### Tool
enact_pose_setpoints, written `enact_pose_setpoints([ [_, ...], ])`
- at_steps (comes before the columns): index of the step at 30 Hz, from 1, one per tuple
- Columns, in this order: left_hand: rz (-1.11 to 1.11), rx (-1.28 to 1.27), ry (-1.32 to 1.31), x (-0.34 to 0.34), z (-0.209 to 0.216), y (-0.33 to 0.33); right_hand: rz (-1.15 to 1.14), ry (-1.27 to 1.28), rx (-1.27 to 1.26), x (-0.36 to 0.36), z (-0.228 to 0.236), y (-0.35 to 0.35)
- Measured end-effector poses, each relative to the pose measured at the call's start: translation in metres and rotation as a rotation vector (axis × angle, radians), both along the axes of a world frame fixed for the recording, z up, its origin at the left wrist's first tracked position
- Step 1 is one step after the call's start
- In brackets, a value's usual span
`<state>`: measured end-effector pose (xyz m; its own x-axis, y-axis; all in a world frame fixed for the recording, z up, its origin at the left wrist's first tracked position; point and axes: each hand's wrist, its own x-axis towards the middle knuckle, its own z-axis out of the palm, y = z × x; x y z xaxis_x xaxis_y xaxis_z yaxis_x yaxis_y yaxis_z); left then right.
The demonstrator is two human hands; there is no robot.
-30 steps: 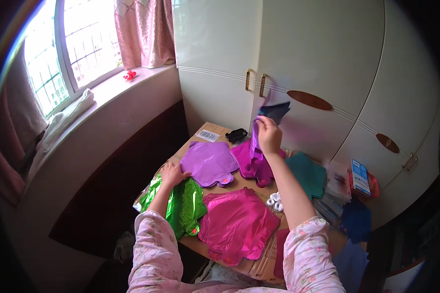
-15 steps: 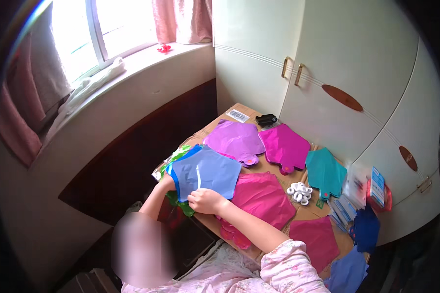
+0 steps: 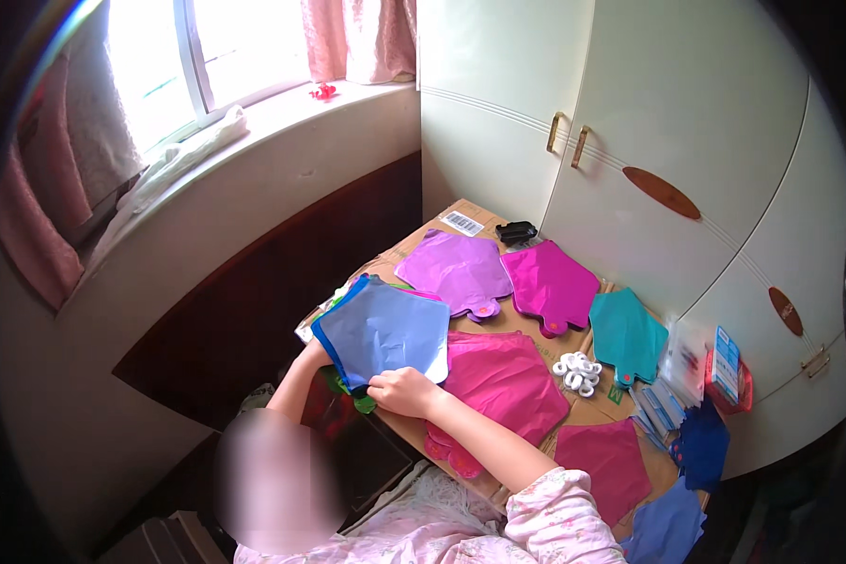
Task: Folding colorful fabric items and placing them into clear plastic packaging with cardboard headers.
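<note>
A grey-blue, pentagon-shaped flat sheet lies over darker blue and green ones at the left end of the cardboard. My left hand reaches beneath its left side, and the sheets hide the fingers. At the near edge of the sheet, my right hand is closed with its fingertips pinching the edge. A whitish patch shows at the sheet's right corner. Partly under the grey-blue sheet and right beside it is a stack of pink sheets, with rounded tabs toward me.
Purple, magenta and teal stacks lie farther back on the cardboard. White rings sit in a pile between stacks. At right are a red basket, dark blue pieces and a crimson sheet.
The white strip across the grey-blue sheet's face is no longer seen there. The sheet has shifted slightly left, baring more of the darker blue edge. My right hand stays at its near edge.
</note>
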<state>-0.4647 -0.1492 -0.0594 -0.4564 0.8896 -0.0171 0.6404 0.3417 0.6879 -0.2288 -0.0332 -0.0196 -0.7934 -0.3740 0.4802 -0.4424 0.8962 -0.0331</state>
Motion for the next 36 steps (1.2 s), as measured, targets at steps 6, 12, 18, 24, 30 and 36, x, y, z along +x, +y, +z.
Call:
enact_pose_setpoints([
  [6, 0.189, 0.269, 0.546, 0.031, 0.035, -0.060, -0.153, -0.217, -0.515, 0.001, 0.003, 0.001],
  [12, 0.296, 0.517, 0.511, 0.124, 0.057, -0.099, -0.219, -0.294, -0.663, -0.008, -0.001, 0.004],
  [18, 0.084, 0.355, 0.470, 0.150, 0.055, -0.080, -0.279, -0.362, -0.743, -0.012, -0.003, 0.006],
  [24, 0.273, 0.046, 0.645, 0.117, 0.042, -0.075, -0.263, -0.355, -0.788, -0.012, -0.007, 0.007],
  [30, 0.317, -0.150, 0.662, 0.097, 0.035, -0.065, -0.259, -0.168, -0.943, -0.014, -0.004, 0.021],
  [36, 0.287, -0.281, 0.582, 0.100, 0.038, -0.060, -0.310, 0.052, -1.476, -0.008, 0.054, 0.072],
])
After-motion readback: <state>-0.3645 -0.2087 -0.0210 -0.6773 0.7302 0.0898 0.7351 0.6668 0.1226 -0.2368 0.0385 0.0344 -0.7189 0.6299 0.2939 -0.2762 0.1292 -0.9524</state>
